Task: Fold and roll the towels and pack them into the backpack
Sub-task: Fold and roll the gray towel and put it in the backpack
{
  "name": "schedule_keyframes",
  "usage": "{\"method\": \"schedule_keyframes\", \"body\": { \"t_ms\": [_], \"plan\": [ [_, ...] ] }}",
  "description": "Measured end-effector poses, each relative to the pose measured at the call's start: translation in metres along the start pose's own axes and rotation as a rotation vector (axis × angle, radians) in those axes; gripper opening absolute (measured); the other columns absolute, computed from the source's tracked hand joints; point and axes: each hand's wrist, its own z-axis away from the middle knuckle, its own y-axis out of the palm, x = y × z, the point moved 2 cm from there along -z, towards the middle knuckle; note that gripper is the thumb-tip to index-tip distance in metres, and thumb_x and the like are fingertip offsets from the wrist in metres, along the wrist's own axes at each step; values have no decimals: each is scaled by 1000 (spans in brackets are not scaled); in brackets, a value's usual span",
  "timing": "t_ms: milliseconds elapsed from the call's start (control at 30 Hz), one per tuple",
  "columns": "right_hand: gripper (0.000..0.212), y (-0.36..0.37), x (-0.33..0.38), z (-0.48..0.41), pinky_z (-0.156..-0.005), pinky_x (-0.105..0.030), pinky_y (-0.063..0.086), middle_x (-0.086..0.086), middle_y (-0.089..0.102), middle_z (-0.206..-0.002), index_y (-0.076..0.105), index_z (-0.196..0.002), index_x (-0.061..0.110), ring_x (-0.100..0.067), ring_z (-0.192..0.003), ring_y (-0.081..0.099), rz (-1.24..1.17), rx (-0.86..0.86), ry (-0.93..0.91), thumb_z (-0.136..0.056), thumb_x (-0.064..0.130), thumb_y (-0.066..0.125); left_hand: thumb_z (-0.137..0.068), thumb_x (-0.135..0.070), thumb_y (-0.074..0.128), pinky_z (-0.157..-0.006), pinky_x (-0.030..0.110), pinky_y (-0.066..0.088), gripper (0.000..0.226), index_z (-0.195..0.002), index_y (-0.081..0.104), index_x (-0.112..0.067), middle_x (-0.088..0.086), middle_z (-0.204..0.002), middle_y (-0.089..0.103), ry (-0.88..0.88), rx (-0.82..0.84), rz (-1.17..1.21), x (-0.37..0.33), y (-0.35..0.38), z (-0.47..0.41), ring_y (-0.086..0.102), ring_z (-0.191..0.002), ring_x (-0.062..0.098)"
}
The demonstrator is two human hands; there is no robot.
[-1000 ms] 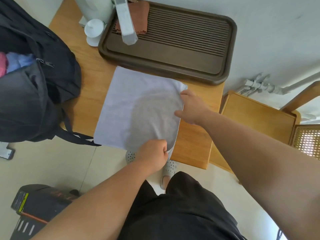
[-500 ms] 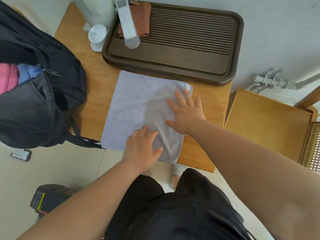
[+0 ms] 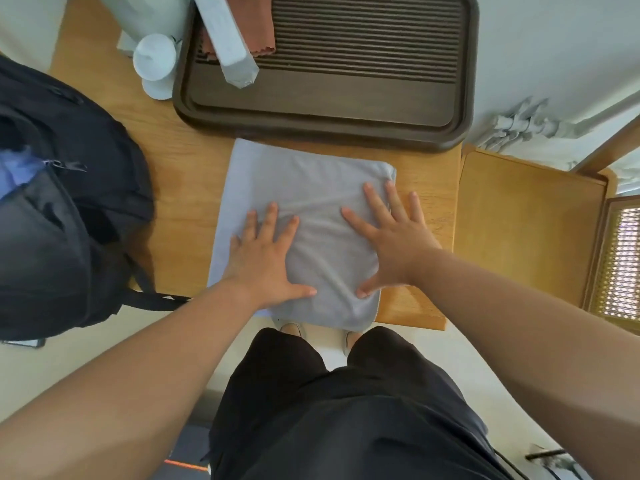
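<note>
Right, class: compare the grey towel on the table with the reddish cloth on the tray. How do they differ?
The grey towel is pale and lies on the table, pressed by the left hand and right hand. The reddish cloth is darker, lies on the tray, untouched, partly under a white object. Both lie flat.

Both bare arms are reaching forward and down from the lower corners of the view. The left hand (image 3: 266,261) is lying palm down, its fingers (image 3: 272,220) straight and spread, pointing away from the body. The right hand (image 3: 391,244) is lying flat beside it, apart from it, with its fingers (image 3: 374,206) fanned wide. The two thumbs are angling inward toward each other, their tips near but not touching.
</note>
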Motion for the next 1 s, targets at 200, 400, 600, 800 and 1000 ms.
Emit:
{"method": "schedule_keyframes", "body": {
  "t_ms": [200,400,600,800,1000],
  "plan": [
    [76,-4,-2,19,-120,-57,5,7,22,-164,34,-151,44,-28,-153,9,-244,-161,47,-85,81,27,-68,-88,52,-112,55,27,118,-156,-5,-35,13,-164,-15,88,44,-206,-5,-1,24,13,-145,44],
    [45,-16,-3,-3,-104,-49,35,-2,50,-146,59,-134,25,-31,-130,45,-308,-437,65,-98,45,42,-83,-71,54,-102,45,36,80,-148,29,-32,6,-149,32,118,-180,-138,14,-37,-8,39,-127,31],
    [48,-40,-9,-37,-101,-47,38,-2,54,-131,50,-139,23,-31,-119,47,-163,-317,342,-92,16,56,-85,-53,66,-107,48,34,74,-147,35,-25,9,-152,34,83,-266,-116,45,-72,-58,35,-133,34],
    [28,-63,-20,-50,-93,-44,46,-3,56,-115,62,-120,23,-28,-111,51,-200,-181,339,-94,24,53,-76,-57,75,-101,46,39,77,-139,46,-23,8,-130,50,84,-229,-116,60,-89,-77,42,-121,32],
    [12,-71,-17,-50,-80,-40,50,3,54,-98,62,-99,25,-23,-96,51,-124,-85,263,-87,28,63,-86,-22,70,-89,45,42,29,-114,63,-19,7,-109,50,93,-197,-64,62,-101,-85,48,-108,30]
  ]
}}
